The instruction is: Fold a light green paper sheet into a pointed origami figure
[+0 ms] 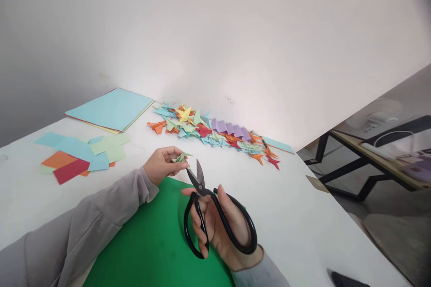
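Between the thumb and fingers of my left hand [164, 163] is a small folded piece of light green paper [180, 158], partly covered by the fingertips. My right hand [218, 224] grips a pair of scissors [201, 188] with black loop handles, fingers through the loops. The scissor blades are spread apart and point up toward the green paper; whether they touch it I cannot tell. Below both hands lies a green mat [158, 237] on the white table.
Loose coloured paper rectangles [72, 170] lie on the left. Behind them is a stack of large paper sheets [111, 110]. A heap of folded paper shapes [202, 130] runs along the wall, with a purple pleated strip [230, 129]. A dark object [348, 279] lies at lower right.
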The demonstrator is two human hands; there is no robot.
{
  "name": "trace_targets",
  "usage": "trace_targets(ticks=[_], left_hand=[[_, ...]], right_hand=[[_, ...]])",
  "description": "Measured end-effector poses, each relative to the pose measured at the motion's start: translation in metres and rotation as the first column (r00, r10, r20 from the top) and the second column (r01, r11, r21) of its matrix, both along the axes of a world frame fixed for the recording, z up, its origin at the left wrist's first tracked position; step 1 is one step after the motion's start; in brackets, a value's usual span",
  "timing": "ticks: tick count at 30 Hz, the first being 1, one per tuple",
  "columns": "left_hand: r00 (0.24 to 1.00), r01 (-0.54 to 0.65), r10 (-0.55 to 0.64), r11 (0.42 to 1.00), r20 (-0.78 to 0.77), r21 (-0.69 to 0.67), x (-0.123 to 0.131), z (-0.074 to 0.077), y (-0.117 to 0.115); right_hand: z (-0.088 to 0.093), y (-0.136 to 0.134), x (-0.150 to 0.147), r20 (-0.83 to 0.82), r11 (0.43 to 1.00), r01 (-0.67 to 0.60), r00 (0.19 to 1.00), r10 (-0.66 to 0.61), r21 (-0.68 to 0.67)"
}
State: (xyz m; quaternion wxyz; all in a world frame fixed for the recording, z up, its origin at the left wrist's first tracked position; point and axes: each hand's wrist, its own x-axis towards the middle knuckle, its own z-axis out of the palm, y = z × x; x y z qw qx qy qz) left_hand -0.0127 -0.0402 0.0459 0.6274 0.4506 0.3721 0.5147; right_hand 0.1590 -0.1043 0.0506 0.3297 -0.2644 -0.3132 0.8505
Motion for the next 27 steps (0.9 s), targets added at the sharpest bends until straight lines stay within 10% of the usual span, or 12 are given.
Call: trace_targets(ticks=[27], left_hand=[[0.982, 0.178, -0.177, 0.984, -0.071, 0.005, -0.017, 0.008, 0.007]], right_hand=[[0.007, -0.001, 0.004, 0.223, 0.999, 0.042, 0.974, -0.047, 0.028]])
